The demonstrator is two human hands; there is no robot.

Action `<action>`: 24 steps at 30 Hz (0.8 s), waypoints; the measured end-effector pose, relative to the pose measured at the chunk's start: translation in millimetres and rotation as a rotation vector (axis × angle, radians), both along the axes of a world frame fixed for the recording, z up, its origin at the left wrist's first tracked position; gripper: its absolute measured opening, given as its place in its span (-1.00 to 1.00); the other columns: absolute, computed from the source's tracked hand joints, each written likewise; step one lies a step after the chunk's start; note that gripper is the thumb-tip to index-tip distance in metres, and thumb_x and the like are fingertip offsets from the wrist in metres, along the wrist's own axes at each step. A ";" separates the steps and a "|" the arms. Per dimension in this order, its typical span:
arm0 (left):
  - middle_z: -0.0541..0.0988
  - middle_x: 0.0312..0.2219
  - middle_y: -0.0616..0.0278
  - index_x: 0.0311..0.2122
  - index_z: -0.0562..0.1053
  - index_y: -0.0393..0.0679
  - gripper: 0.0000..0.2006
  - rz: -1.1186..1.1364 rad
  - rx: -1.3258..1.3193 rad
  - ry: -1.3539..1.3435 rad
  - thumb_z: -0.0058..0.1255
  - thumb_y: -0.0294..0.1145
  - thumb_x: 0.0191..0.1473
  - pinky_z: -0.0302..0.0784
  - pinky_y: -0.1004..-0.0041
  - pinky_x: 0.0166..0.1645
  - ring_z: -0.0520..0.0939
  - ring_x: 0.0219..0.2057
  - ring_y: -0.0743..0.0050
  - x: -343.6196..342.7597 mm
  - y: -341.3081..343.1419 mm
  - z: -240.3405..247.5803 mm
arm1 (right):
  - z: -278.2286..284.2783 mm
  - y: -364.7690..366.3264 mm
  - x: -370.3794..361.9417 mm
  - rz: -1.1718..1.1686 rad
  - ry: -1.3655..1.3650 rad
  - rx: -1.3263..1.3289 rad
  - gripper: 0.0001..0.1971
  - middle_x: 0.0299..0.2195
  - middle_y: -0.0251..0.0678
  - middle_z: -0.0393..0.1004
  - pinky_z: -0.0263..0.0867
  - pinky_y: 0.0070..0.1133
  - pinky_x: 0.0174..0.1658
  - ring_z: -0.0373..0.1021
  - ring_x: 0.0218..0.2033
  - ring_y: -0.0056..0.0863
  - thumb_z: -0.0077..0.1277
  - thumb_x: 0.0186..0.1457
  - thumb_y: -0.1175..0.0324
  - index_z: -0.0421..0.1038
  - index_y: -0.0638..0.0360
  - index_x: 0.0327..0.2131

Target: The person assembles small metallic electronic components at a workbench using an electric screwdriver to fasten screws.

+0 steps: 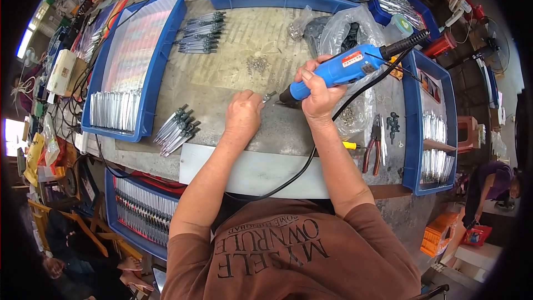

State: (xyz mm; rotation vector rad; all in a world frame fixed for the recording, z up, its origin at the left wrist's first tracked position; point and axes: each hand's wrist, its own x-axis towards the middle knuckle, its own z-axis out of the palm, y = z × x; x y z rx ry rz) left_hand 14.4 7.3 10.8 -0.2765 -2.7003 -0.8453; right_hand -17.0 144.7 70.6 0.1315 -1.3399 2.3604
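My right hand (321, 93) is wrapped round a blue electric screwdriver (340, 70) with a black cable. Its dark tip points left and down, close to the small part at my left hand. My left hand (243, 113) is closed on the table, and a short dark-and-metal part (269, 97) sticks out past its fingers. The rest of that part is hidden. Beyond the hands lies a loose cluster of tiny screws (256, 66). A fanned pile of silver rods with dark green ends (176, 130) rests to the left, and a second rod pile (201, 33) lies farther back.
Blue trays of silver pieces stand at left (145, 116) and right (411, 133); another tray (266, 1) spans the back. Pliers with red handles (372, 153), a yellow-handled tool (349, 145) and clear plastic bags (363, 28) lie at right. Other people are around the edges.
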 end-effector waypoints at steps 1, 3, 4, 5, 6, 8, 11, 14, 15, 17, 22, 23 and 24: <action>0.40 -0.57 0.15 -0.59 0.37 -0.21 -0.91 0.011 -0.014 -0.010 0.04 -0.49 -0.27 0.35 0.31 -0.36 0.43 -0.45 0.14 -0.2 0.6 0.9 | -0.1 0.1 0.1 -0.002 -0.001 0.003 -0.68 -0.62 -0.30 0.24 0.22 -0.56 -0.53 0.25 -0.64 -0.50 -0.10 -0.34 0.53 0.17 0.32 -0.37; 0.41 -0.57 0.16 -0.59 0.38 -0.21 -0.91 0.022 -0.028 -0.021 0.04 -0.47 -0.27 0.35 0.31 -0.36 0.43 -0.44 0.15 -0.6 1.1 1.9 | 0.4 -0.3 -0.2 -0.005 -0.002 0.000 -0.69 -0.62 -0.30 0.24 0.22 -0.57 -0.54 0.25 -0.65 -0.50 -0.10 -0.34 0.53 0.17 0.32 -0.37; 0.41 -0.57 0.16 -0.59 0.38 -0.20 -0.91 0.030 -0.032 -0.027 0.04 -0.46 -0.26 0.35 0.31 -0.36 0.43 -0.44 0.15 -0.9 1.2 2.3 | 0.9 -0.5 -0.3 -0.009 -0.003 -0.001 -0.69 -0.62 -0.30 0.24 0.22 -0.57 -0.54 0.25 -0.65 -0.50 -0.10 -0.35 0.53 0.16 0.32 -0.38; 0.41 -0.57 0.17 -0.59 0.38 -0.20 -0.91 0.039 -0.037 -0.034 0.03 -0.46 -0.26 0.35 0.30 -0.36 0.43 -0.44 0.16 -1.2 1.4 2.7 | 1.6 -0.6 -0.3 -0.009 -0.002 -0.001 -0.69 -0.62 -0.30 0.24 0.22 -0.57 -0.54 0.25 -0.65 -0.50 -0.10 -0.35 0.53 0.16 0.32 -0.38; 0.41 -0.57 0.17 -0.59 0.38 -0.20 -0.91 0.039 -0.037 -0.034 0.03 -0.46 -0.26 0.35 0.30 -0.36 0.43 -0.44 0.16 -1.5 2.0 2.8 | 2.0 -0.5 -0.2 -0.007 -0.001 0.000 -0.69 -0.62 -0.31 0.23 0.22 -0.57 -0.54 0.25 -0.65 -0.50 -0.10 -0.35 0.53 0.16 0.32 -0.38; 0.41 -0.57 0.18 -0.59 0.38 -0.19 -0.91 0.054 -0.049 -0.032 0.03 -0.45 -0.26 0.36 0.31 -0.36 0.43 -0.44 0.17 -1.9 2.9 3.3 | 1.8 -0.5 -0.1 -0.006 0.001 0.001 -0.69 -0.63 -0.31 0.23 0.22 -0.57 -0.54 0.25 -0.65 -0.50 -0.10 -0.35 0.53 0.16 0.32 -0.38; 0.41 -0.56 0.18 -0.60 0.38 -0.19 -0.91 0.037 -0.059 -0.004 0.03 -0.46 -0.26 0.35 0.31 -0.36 0.43 -0.45 0.16 -1.1 0.6 0.6 | 1.4 -1.8 -0.7 -0.011 -0.004 0.003 -0.69 -0.63 -0.31 0.24 0.23 -0.57 -0.54 0.25 -0.66 -0.50 -0.09 -0.35 0.52 0.16 0.32 -0.38; 0.41 -0.56 0.17 -0.59 0.37 -0.20 -0.91 -0.052 -0.051 0.037 0.03 -0.47 -0.26 0.35 0.32 -0.35 0.42 -0.45 0.15 -1.4 -1.0 -4.0 | -0.7 1.9 -2.1 -0.024 -0.010 -0.003 -0.69 -0.63 -0.30 0.24 0.23 -0.57 -0.54 0.25 -0.66 -0.50 -0.09 -0.35 0.52 0.17 0.32 -0.38; 0.41 -0.56 0.17 -0.59 0.37 -0.20 -0.91 -0.054 -0.054 0.038 0.03 -0.47 -0.26 0.35 0.32 -0.35 0.42 -0.45 0.15 -0.7 -1.3 -3.0 | -0.8 1.9 -2.6 -0.024 -0.008 -0.003 -0.68 -0.63 -0.30 0.24 0.23 -0.57 -0.54 0.25 -0.66 -0.50 -0.09 -0.35 0.52 0.17 0.32 -0.38; 0.41 -0.55 0.15 -0.58 0.36 -0.22 -0.91 -0.053 -0.023 0.057 0.03 -0.49 -0.26 0.34 0.31 -0.35 0.42 -0.45 0.13 0.6 -1.4 -1.2 | -0.3 2.0 -3.1 -0.028 -0.004 -0.006 -0.68 -0.62 -0.30 0.25 0.23 -0.57 -0.54 0.25 -0.66 -0.50 -0.09 -0.35 0.52 0.17 0.32 -0.37; 0.41 -0.54 0.12 -0.55 0.37 -0.23 -0.91 -0.032 0.019 0.064 0.01 -0.51 -0.24 0.34 0.31 -0.36 0.42 -0.45 0.12 0.3 -3.2 -1.8 | -5.6 5.0 -5.7 0.034 0.007 -0.092 -0.67 -0.58 -0.33 0.28 0.25 -0.63 -0.55 0.25 -0.63 -0.62 -0.08 -0.34 0.61 0.17 0.28 -0.35; 0.41 -0.54 0.12 -0.54 0.37 -0.23 -0.92 -0.013 0.038 0.046 0.01 -0.52 -0.23 0.34 0.30 -0.36 0.43 -0.45 0.12 -0.6 -2.5 -1.1 | -5.6 6.2 -5.9 0.029 0.007 -0.093 -0.67 -0.58 -0.33 0.28 0.25 -0.63 -0.55 0.25 -0.63 -0.62 -0.08 -0.34 0.61 0.17 0.28 -0.35; 0.41 -0.54 0.12 -0.54 0.37 -0.23 -0.92 -0.013 0.035 0.046 0.01 -0.52 -0.23 0.34 0.30 -0.36 0.43 -0.45 0.12 -1.8 -2.7 -0.2 | -4.9 6.0 -6.2 0.030 0.004 -0.088 -0.66 -0.59 -0.33 0.28 0.25 -0.63 -0.55 0.25 -0.63 -0.62 -0.08 -0.34 0.61 0.17 0.28 -0.35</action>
